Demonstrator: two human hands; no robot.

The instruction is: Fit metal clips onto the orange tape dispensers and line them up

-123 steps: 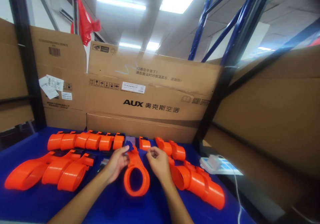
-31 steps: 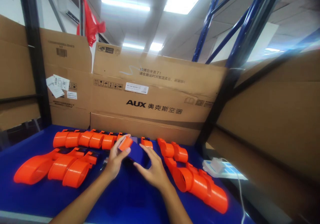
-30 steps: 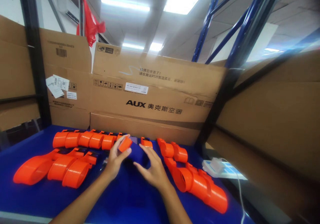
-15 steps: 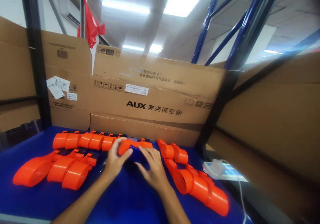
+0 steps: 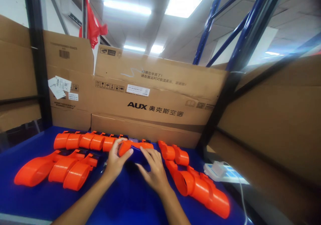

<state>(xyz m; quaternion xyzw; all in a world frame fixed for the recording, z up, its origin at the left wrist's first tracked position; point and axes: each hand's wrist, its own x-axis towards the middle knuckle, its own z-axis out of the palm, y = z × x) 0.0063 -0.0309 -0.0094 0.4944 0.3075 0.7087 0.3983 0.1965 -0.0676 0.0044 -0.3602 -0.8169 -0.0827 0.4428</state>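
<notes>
An orange plastic ring-shaped part (image 5: 124,147) with a dark blue piece (image 5: 136,154) at its near side is held up over the blue tabletop. My left hand (image 5: 117,158) is closed on it, thumb in front and fingers behind. My right hand (image 5: 152,166) is at its right side, with the fingertips at the blue piece and the thumb spread apart below. Its fingers are stretched out, not wrapped round the part. Another orange part (image 5: 147,145) lies just behind, partly covered by the hands.
Several similar orange parts (image 5: 76,176) lie in rows on the left of the blue table (image 5: 112,201), and more (image 5: 200,186) on the right. A power strip (image 5: 225,173) with a white plug and cable sits at the right edge. Cardboard walls (image 5: 150,124) and dark posts (image 5: 215,118) enclose the back.
The view has shifted very slightly. Both hands and the orange part stay in almost the same place, with no visible change of grip.
</notes>
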